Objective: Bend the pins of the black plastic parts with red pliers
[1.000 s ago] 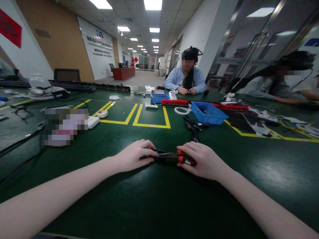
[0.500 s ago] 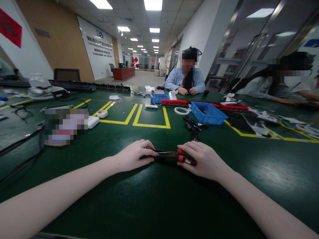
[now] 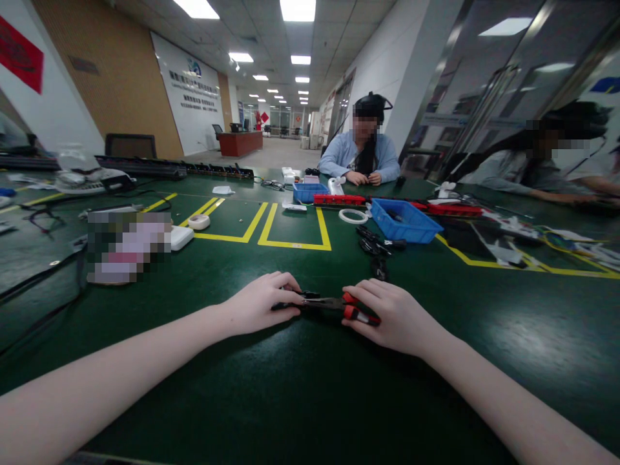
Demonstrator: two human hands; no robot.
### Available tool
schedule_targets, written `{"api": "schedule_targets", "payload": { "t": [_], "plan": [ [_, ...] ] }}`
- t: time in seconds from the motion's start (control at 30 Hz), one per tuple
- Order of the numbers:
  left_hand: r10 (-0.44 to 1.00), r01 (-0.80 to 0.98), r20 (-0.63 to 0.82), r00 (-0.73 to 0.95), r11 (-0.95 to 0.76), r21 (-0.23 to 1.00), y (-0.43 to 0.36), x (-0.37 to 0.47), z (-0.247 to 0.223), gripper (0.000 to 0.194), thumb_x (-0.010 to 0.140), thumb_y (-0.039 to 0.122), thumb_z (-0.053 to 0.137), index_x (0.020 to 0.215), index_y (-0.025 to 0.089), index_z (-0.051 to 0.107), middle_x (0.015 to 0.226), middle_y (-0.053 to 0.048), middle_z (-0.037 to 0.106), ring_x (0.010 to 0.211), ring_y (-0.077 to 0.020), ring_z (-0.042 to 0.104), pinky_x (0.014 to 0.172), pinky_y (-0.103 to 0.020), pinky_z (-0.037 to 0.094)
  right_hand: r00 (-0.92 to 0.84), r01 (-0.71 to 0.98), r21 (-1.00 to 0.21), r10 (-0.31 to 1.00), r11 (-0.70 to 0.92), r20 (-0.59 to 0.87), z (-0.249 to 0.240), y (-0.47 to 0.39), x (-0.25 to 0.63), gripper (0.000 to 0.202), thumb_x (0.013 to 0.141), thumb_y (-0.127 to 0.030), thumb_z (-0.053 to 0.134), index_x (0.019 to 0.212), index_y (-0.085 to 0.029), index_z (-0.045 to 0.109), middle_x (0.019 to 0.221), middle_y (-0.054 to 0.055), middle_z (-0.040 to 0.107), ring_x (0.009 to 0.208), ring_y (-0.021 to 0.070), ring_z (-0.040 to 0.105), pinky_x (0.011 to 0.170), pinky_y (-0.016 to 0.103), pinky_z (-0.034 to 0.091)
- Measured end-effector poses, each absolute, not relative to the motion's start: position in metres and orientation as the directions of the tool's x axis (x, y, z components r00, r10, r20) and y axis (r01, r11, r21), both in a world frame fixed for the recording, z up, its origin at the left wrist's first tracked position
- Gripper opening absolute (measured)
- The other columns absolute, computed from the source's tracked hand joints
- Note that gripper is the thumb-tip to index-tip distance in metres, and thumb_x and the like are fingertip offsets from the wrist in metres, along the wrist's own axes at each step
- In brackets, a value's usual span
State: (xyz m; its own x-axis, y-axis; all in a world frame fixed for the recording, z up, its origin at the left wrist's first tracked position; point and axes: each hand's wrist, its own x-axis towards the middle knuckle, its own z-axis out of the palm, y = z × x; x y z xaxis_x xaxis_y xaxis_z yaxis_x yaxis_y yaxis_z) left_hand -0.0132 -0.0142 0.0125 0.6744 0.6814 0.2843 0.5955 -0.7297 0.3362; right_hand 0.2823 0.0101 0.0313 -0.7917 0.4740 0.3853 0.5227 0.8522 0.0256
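My right hand (image 3: 387, 316) is closed around the red handles of a pair of pliers (image 3: 335, 303), whose dark metal jaws point left. Facing it, my left hand (image 3: 266, 300) pinches a small black object (image 3: 310, 294), mostly hidden by the fingers, so its kind is unclear. The tips of the jaws reach the left fingertips and overlap the black object there. Both hands rest low over the green table (image 3: 300, 394). Just beyond my right hand lies a bundle of black cables (image 3: 372, 243).
A blue bin (image 3: 405, 223) stands beyond the cables, beside a white ring (image 3: 353, 216). Yellow tape (image 3: 295, 245) marks the table. On the left are a white box (image 3: 181, 237) and a tape roll (image 3: 198, 222). Across the table sits a person (image 3: 361, 155); others sit at right.
The pliers and my right hand have shifted slightly left and down, and the jaws look a little more apart. My left hand stays in place with the black object.
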Motion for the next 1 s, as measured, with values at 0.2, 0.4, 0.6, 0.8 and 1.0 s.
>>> {"api": "schedule_targets", "payload": {
  "t": [0.2, 0.4, 0.6, 0.8, 1.0],
  "plan": [
    [0.693, 0.621, 0.298, 0.657, -0.721, 0.308, -0.0185, -0.0112, 0.0155, 0.023, 0.091, 0.029, 0.062, 0.112, 0.022, 0.069, 0.109, -0.007, 0.061, 0.096, -0.0201, 0.061, 0.083, -0.035, 0.050, -0.793, 0.531, 0.019, 0.489, 0.847, 0.362, 0.0335, 0.0093, 0.2828, 0.040, 0.082, -0.035, 0.072, 0.113, -0.011, 0.064, 0.100, 0.012, 0.070, 0.087, 0.0254, 0.067, 0.075, 0.041, 0.058],
    [0.709, 0.668, 0.261, 0.655, -0.705, 0.239, -0.0223, -0.0101, 0.0221, 0.031, 0.092, 0.044, 0.059, 0.112, 0.022, 0.070, 0.093, -0.004, 0.060, 0.084, -0.0188, 0.059, 0.071, -0.031, 0.045, -0.789, 0.531, 0.039, 0.478, 0.846, 0.386, 0.0335, 0.0102, 0.2839, 0.040, 0.080, -0.035, 0.073, 0.113, -0.013, 0.064, 0.099, 0.012, 0.071, 0.087, 0.0250, 0.068, 0.074, 0.039, 0.058],
    [0.694, 0.655, 0.283, 0.662, -0.719, 0.231, -0.0228, -0.0106, 0.0203, 0.032, 0.092, 0.046, 0.059, 0.108, 0.021, 0.070, 0.095, -0.004, 0.060, 0.086, -0.0190, 0.059, 0.074, -0.032, 0.047, -0.792, 0.531, 0.045, 0.477, 0.846, 0.381, 0.0348, 0.0086, 0.2819, 0.041, 0.080, -0.034, 0.073, 0.113, -0.012, 0.064, 0.099, 0.012, 0.071, 0.087, 0.0250, 0.068, 0.074, 0.039, 0.058],
    [0.675, 0.608, 0.286, 0.681, -0.738, 0.292, -0.0227, -0.0103, 0.0205, 0.029, 0.087, 0.044, 0.067, 0.100, 0.019, 0.066, 0.130, -0.009, 0.055, 0.111, -0.0261, 0.059, 0.091, -0.040, 0.049, -0.792, 0.529, 0.046, 0.474, 0.847, 0.385, 0.0363, 0.0061, 0.2796, 0.040, 0.081, -0.035, 0.073, 0.114, -0.014, 0.064, 0.100, 0.012, 0.072, 0.087, 0.0253, 0.068, 0.075, 0.040, 0.058],
    [0.671, 0.579, 0.267, 0.692, -0.736, 0.351, -0.0188, -0.0094, 0.0199, 0.035, 0.083, 0.047, 0.071, 0.099, 0.019, 0.061, 0.124, -0.009, 0.060, 0.107, -0.0257, 0.062, 0.089, -0.040, 0.050, -0.799, 0.515, 0.087, 0.441, 0.853, 0.408, 0.0346, 0.0062, 0.2789, 0.039, 0.082, -0.035, 0.072, 0.112, -0.011, 0.065, 0.098, 0.013, 0.071, 0.086, 0.0256, 0.067, 0.073, 0.039, 0.057]
  ]
}}
